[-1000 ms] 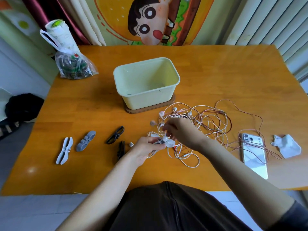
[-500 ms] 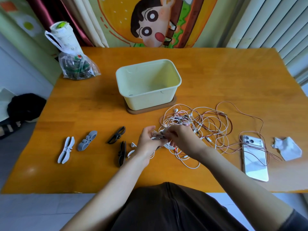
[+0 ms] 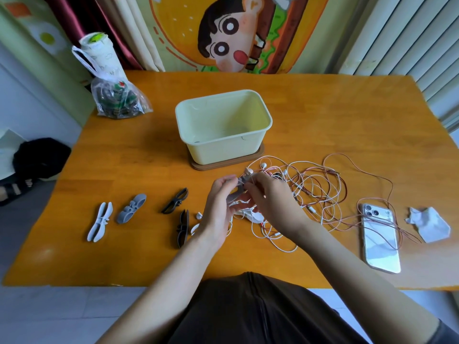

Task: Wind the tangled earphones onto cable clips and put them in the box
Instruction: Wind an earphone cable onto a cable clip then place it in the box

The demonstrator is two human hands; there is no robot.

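Note:
A tangle of white and pink earphone cables [image 3: 310, 187] lies on the wooden table in front of the pale yellow box [image 3: 258, 105]. My left hand [image 3: 221, 209] grips a grey cable clip [image 3: 239, 186] raised above the table. My right hand [image 3: 270, 199] pinches a white cable at the clip's top end, with an earbud [image 3: 248, 171] sticking up just above. Loose clips lie to the left: a light one [image 3: 99, 222], a grey one [image 3: 131, 208] and two black ones [image 3: 175, 201] [image 3: 183, 228].
A phone [image 3: 378, 244] lies face down at the right with pink cable across it, and a crumpled tissue [image 3: 428, 224] beside it. A plastic bag with a paper cup [image 3: 111, 95] stands at the back left. The box sits on a brown lid [image 3: 258, 157].
Both hands have lifted the clip and cable and moved up toward the tangle's near edge; the clip now stands more upright between them.

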